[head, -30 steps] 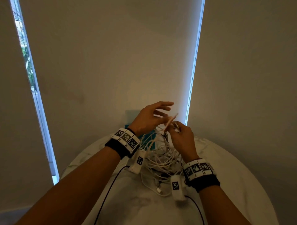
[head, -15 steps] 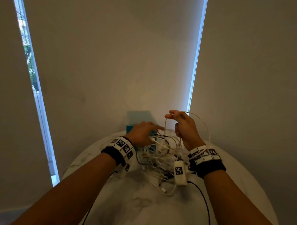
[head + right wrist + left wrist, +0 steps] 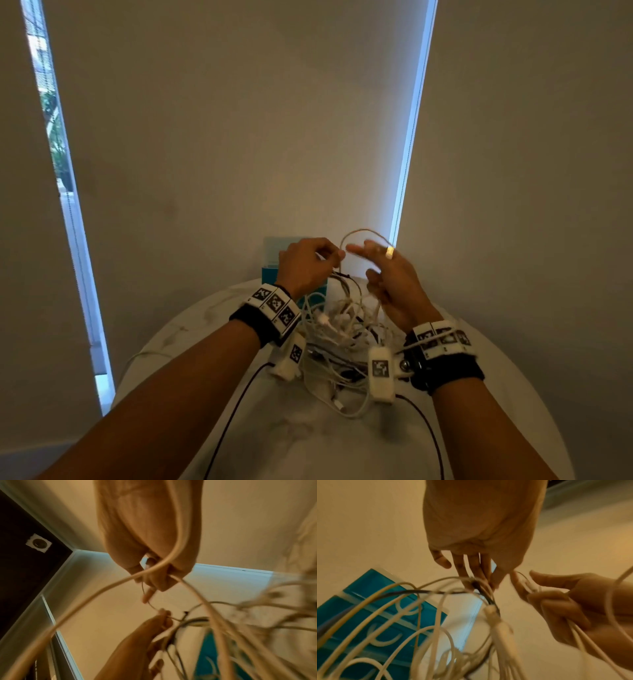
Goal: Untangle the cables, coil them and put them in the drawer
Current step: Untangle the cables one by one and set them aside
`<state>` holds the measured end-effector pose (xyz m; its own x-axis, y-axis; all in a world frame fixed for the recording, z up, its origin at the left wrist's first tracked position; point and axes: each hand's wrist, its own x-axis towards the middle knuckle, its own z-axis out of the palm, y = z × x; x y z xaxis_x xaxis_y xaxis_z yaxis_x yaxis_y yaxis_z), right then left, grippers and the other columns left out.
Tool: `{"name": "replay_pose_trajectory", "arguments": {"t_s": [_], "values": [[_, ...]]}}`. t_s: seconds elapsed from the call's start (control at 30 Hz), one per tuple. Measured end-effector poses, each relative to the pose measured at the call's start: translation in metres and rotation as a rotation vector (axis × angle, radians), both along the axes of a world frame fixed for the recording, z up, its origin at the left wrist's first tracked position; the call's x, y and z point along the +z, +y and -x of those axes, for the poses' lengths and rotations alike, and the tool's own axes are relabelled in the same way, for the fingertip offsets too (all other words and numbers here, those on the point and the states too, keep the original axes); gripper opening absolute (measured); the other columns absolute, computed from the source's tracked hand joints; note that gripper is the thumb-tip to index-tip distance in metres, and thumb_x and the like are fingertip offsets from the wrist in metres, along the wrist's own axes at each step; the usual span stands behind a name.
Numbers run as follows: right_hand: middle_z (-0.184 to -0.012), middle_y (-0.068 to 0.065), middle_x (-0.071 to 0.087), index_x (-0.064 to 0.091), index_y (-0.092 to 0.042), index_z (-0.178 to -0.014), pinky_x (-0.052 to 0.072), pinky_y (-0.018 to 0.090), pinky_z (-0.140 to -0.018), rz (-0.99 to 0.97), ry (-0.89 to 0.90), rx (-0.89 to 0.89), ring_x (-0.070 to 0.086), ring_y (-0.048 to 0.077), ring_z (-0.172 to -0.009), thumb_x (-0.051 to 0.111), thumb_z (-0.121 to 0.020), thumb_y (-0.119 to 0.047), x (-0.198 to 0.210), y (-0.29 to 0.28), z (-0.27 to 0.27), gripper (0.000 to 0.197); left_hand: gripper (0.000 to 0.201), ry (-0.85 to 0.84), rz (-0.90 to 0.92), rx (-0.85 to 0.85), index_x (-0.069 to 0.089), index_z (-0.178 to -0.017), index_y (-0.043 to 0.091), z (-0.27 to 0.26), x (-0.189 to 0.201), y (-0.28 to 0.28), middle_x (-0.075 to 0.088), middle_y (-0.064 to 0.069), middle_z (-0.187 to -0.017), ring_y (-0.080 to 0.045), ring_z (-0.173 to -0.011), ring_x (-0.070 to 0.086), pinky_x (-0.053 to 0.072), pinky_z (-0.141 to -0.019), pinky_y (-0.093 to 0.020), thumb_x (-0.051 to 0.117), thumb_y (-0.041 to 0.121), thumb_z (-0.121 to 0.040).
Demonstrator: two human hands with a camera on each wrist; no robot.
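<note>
A tangle of white cables (image 3: 339,329) with a dark one in it lies on the round white table (image 3: 274,431). My left hand (image 3: 334,257) is raised above the tangle and pinches a thin cable (image 3: 152,605) just beside a knot (image 3: 475,584). My right hand (image 3: 376,270) faces it, lower fingers curled round several white cables (image 3: 576,631), index finger stretched toward the left hand. A thin loop (image 3: 363,233) arches over the right hand. The teal drawer unit (image 3: 270,274) stands behind the left hand, with closed drawers (image 3: 368,588) in the left wrist view.
The table stands against a blind-covered wall, with bright window strips (image 3: 407,154) left and right. Black wires (image 3: 233,411) from my wrist cameras trail across the table's front. A loose white cable (image 3: 147,356) lies near the left rim.
My left hand has lifted off the tangle and now pinches the thin cable next to the right hand. The right hand's index finger has straightened toward it.
</note>
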<state>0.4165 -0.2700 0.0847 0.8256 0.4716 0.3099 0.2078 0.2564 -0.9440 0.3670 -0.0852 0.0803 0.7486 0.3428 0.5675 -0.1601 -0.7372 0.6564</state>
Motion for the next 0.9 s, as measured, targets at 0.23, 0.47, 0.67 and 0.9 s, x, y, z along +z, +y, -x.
{"name": "replay_pose_trajectory", "arguments": {"t_s": [0.23,0.47,0.67,0.9], "values": [[-0.082,0.005,0.077,0.082,-0.004,-0.092,0.056,0.022,-0.07,0.634,-0.199,-0.115,0.069,0.011,-0.075,0.07,-0.1,-0.022,-0.086,0.002,-0.012,0.023,0.023,-0.257,0.428,0.002,0.062,-0.111,0.019,0.019,0.036,0.006,0.08,-0.002,-0.082,-0.024,-0.06,0.074,0.054,-0.053,-0.025,0.054,0.041,-0.11],[-0.086,0.004,0.072,0.075,-0.009,-0.107,0.031,0.021,-0.041,0.029,0.199,-0.251,0.041,0.006,-0.045,0.063,-0.106,-0.042,-0.036,-0.006,0.0,0.036,0.024,-0.017,0.174,-0.138,0.07,-0.108,0.013,0.035,0.031,0.007,0.081,-0.003,-0.085,-0.026,-0.054,0.07,0.059,-0.052,-0.032,0.064,0.036,-0.106],[-0.095,0.012,0.072,0.074,0.0,-0.107,0.031,0.022,-0.045,0.045,0.091,-0.17,0.037,0.007,-0.049,0.082,-0.092,-0.032,0.013,-0.013,0.032,0.036,0.022,0.156,-0.016,-0.12,0.076,-0.101,0.016,0.063,0.038,0.028,0.082,0.004,-0.085,-0.018,-0.056,0.075,0.061,-0.058,-0.024,0.069,0.036,-0.103],[-0.062,-0.004,0.041,0.071,-0.007,-0.103,0.022,0.02,-0.04,-0.137,0.176,0.019,0.027,0.008,-0.047,0.07,-0.095,-0.01,0.056,0.006,0.054,0.009,0.017,0.14,0.031,0.111,0.079,-0.101,0.01,0.149,0.076,0.163,0.083,-0.003,-0.089,-0.025,-0.067,0.078,0.055,-0.056,-0.017,0.072,0.025,-0.102]]}}
